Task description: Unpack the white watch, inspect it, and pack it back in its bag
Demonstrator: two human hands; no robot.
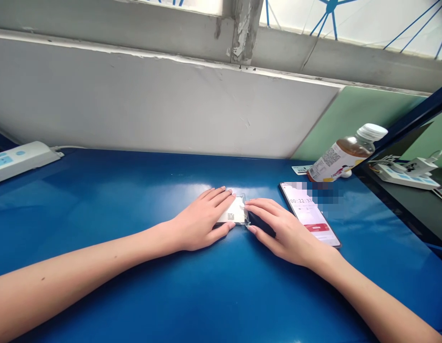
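A small flat white box (238, 207) with a QR code on it lies on the blue table, in a clear plastic wrapper (246, 215) that sticks out at its right end. My left hand (202, 219) rests flat across the box, its fingers stretched over the top and its thumb along the near edge. The box's left part is hidden under that hand. At the right end, my right hand (287, 228) has curved fingers, with the fingertips at the plastic and the thumb just nearer. A gap shows between thumb and fingers.
A phone (315, 221) showing a timer lies beyond my right hand. Behind it stand a drink bottle (344, 155) and a small card (300, 170). Power strips sit at the left (25, 159) and far right (403, 174). A wall (163, 105) borders the table's far edge.
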